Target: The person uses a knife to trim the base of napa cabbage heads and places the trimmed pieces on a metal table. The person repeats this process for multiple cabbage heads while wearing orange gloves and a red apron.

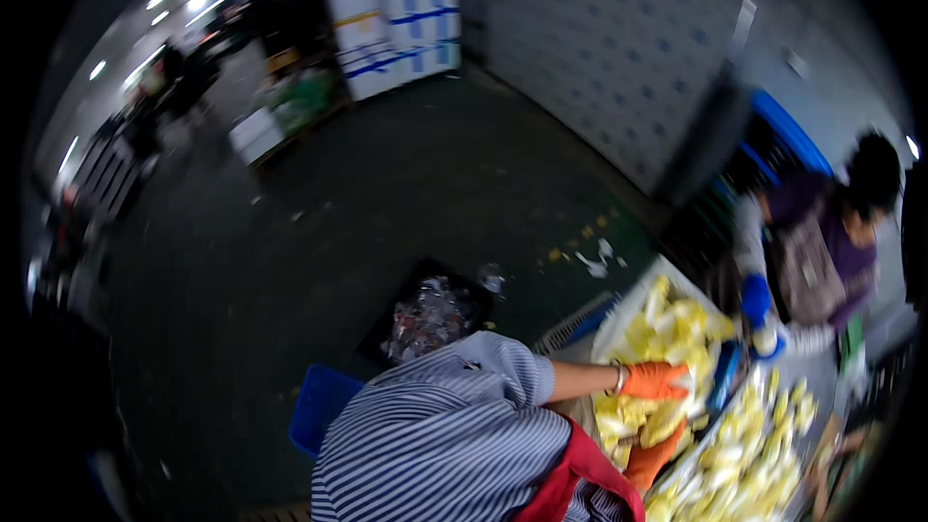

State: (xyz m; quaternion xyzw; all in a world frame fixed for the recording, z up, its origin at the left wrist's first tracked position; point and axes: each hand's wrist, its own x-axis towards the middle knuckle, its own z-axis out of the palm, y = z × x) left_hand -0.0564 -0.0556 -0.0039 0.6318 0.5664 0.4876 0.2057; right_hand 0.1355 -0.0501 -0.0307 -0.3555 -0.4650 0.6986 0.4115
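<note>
My left hand [655,381], in an orange glove, reaches over a heap of yellow-white leafy heads [670,319] that look like baby cabbage. Its fingers touch the heap; blur hides whether they grip anything. Just below, my right hand [651,460], also gloved in orange, curls around the side of one yellow cabbage head [662,423]. The heap lies in a container lined with a white sheet [616,326]. Beyond its right edge, many smaller yellow-white heads [732,457] are spread over a metal-looking table [818,370].
A co-worker [826,246] with blue gloves stands across at the right. Behind me are a blue bin [322,406] and a dark container of clear plastic [431,315]. White scraps [598,259] litter the dark floor. Stacked white boxes [406,22] stand by the wall.
</note>
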